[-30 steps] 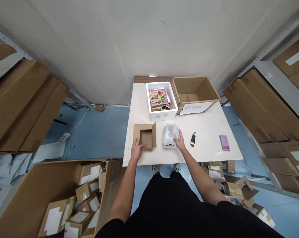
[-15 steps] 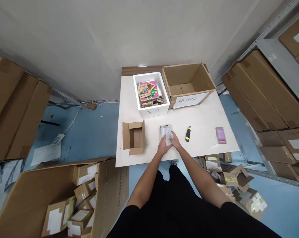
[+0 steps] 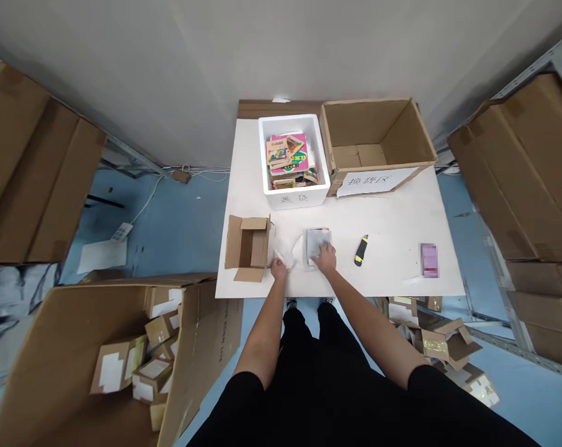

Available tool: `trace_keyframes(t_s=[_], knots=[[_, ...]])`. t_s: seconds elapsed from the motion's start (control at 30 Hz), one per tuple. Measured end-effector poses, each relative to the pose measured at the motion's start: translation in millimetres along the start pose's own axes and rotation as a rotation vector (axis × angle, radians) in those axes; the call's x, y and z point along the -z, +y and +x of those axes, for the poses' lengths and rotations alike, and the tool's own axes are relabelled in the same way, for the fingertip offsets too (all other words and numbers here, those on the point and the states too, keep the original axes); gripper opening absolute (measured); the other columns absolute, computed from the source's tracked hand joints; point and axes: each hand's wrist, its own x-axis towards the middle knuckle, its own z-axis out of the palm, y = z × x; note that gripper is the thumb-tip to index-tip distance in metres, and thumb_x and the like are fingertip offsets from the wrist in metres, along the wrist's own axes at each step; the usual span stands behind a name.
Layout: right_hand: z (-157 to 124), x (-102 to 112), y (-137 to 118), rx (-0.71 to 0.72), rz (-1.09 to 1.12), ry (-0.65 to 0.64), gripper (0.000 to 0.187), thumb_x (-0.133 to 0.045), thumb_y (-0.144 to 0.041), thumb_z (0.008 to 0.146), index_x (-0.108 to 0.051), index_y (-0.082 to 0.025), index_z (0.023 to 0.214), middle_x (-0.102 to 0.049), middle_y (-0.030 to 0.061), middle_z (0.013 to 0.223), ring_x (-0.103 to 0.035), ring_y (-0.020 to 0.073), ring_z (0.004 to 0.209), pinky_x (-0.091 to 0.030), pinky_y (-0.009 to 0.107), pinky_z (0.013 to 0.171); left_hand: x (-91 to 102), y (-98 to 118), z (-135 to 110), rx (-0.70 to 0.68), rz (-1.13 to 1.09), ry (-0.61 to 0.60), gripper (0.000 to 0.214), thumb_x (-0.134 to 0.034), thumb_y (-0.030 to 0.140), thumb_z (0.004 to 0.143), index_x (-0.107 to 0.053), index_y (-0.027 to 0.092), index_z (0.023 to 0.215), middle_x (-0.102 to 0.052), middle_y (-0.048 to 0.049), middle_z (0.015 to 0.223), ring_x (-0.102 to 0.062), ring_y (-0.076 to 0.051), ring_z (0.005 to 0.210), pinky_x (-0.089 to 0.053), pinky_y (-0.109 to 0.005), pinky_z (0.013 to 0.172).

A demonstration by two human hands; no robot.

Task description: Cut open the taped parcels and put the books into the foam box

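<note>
My left hand [image 3: 278, 269] is closed on the edge of a clear plastic wrapper [image 3: 288, 251], just right of a small open cardboard box [image 3: 254, 247]. The wrapper stretches to a flat grey rectangular packet [image 3: 317, 238] that lies on the table. My right hand [image 3: 326, 257] rests over the packet's lower right part with fingers spread. What the packet contains cannot be made out. To its right lies a black and yellow box cutter [image 3: 361, 251].
A white foam box [image 3: 296, 198] holding several colourful card packs stands at the back, beside a large open carton [image 3: 378, 139] with a paper sign. A blurred purple item [image 3: 429, 260] lies on the right of the table [image 3: 392, 230]. Below left, a big carton [image 3: 211, 347] holds several small boxes.
My hands have moved apart. The left has drawn the plastic wrapper leftward off the packet toward the small box; the right now lies on the packet. The view has shifted slightly.
</note>
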Motion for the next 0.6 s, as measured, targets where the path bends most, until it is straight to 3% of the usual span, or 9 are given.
trace_keyframes(t_s=[0.07,0.13,0.23,0.3,0.37,0.47,0.53,0.6], knots=[[0.9,-9.8,-3.9,-0.019,-0.05,0.029,0.052,-0.064,-0.038,0.097,-0.061,-0.019,0.145,-0.031,0.0167,0.172,-0.027,0.0375,0.155,-0.039,0.052,0.12,-0.5,-10.0,-10.2,0.081,-0.012,0.072,0.038,-0.062,0.023,0.09,-0.063,0.02,0.129,-0.078,-0.01,0.118,-0.073,-0.023,0.108,-0.055,-0.031,0.091],[3.8,-11.6,-1.8,-0.013,0.005,0.076,0.036,-0.057,-0.031,0.1,-0.07,-0.019,0.131,-0.039,0.0167,0.168,-0.032,0.0358,0.152,-0.04,0.052,0.119,-0.7,-18.0,-29.8,0.156,-0.027,0.138,0.039,-0.058,0.024,0.094,-0.06,0.02,0.132,-0.078,-0.0106,0.114,-0.075,-0.024,0.103,-0.056,-0.032,0.088],[10.6,3.2,21.5,-0.019,0.194,0.161,0.036,-0.047,-0.028,0.1,-0.071,-0.017,0.125,-0.056,0.0182,0.152,-0.044,0.0316,0.146,-0.038,0.048,0.121,-3.6,-23.7,-69.5,0.218,-0.022,0.223,0.036,-0.049,0.033,0.102,-0.056,0.02,0.134,-0.076,-0.0086,0.1,-0.076,-0.025,0.093,-0.056,-0.036,0.086],[11.9,22.3,51.0,-0.099,0.326,0.281,0.041,-0.044,-0.028,0.1,-0.069,-0.013,0.129,-0.064,0.0194,0.14,-0.05,0.0314,0.141,-0.037,0.047,0.122,-10.0,-19.9,-91.0,0.147,-0.021,0.274,0.034,-0.045,0.042,0.105,-0.056,0.022,0.131,-0.074,-0.0061,0.097,-0.074,-0.025,0.092,-0.055,-0.036,0.088],[6.7,44.0,84.5,-0.203,0.366,0.362,0.047,-0.04,-0.027,0.1,-0.065,-0.009,0.135,-0.066,0.0228,0.133,-0.054,0.0347,0.137,-0.04,0.05,0.119,-19.9,-7.6,-99.6,-0.001,-0.04,0.174,0.033,-0.046,0.045,0.105,-0.059,0.023,0.126,-0.074,-0.0042,0.093,-0.073,-0.023,0.09,-0.055,-0.033,0.087],[-11.3,71.1,118.3,-0.303,0.373,0.466,0.057,-0.031,-0.025,0.101,-0.055,-0.003,0.148,-0.061,0.0292,0.142,-0.05,0.0387,0.142,-0.037,0.054,0.121,-34.8,25.2,-85.2,-0.181,-0.053,-0.082,0.035,-0.053,0.034,0.1,-0.06,0.023,0.132,-0.076,-0.0047,0.102,-0.073,-0.021,0.094,-0.054,-0.03,0.089],[-23.5,79.3,118.4,-0.228,0.302,0.513,0.063,-0.029,-0.023,0.1,-0.044,-0.003,0.158,-0.052,0.0272,0.156,-0.041,0.0369,0.15,-0.03,0.054,0.127,-40.9,49.3,-63.9,-0.203,0.005,-0.161,0.046,-0.06,0.025,0.093,-0.058,0.02,0.138,-0.075,-0.0091,0.118,-0.072,-0.023,0.106,-0.053,-0.031,0.095],[-30.4,76.9,101.9,-0.023,0.157,0.417,0.067,-0.033,-0.019,0.098,-0.039,-0.008,0.164,-0.045,0.0187,0.166,-0.033,0.0321,0.156,-0.024,0.051,0.132,-43.7,68.6,-40.8,-0.162,0.092,-0.199,0.047,-0.065,0.02,0.087,-0.061,0.017,0.133,-0.072,-0.014,0.128,-0.069,-0.026,0.119,-0.051,-0.034,0.101]])
